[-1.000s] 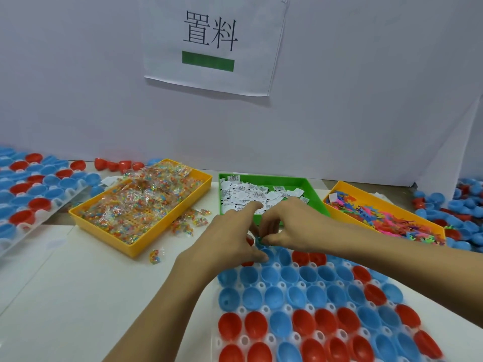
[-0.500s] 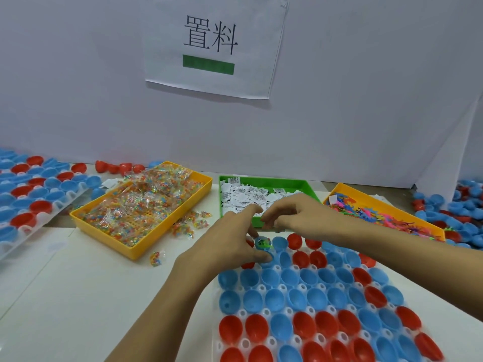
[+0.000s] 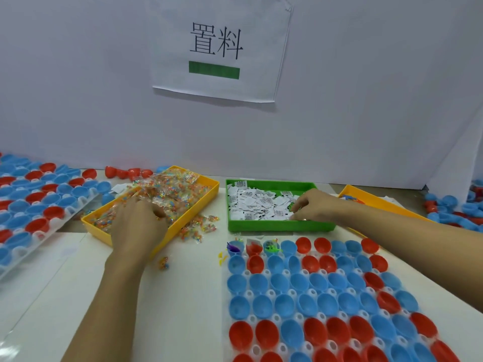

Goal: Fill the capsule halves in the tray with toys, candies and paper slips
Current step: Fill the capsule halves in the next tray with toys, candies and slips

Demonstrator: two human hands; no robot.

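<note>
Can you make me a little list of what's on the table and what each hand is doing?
left hand: reaching into the yellow candy tray, fingers on the wrapped candies
right hand: in the green tray, fingers on the paper slips
capsule tray: red and blue halves, three in the far left corner already hold things
spilled candies: on the table between the trays
sign: on the wall

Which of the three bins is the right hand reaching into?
The green bin, the middle one, holding white paper slips. The right hand is over its right end.
</note>
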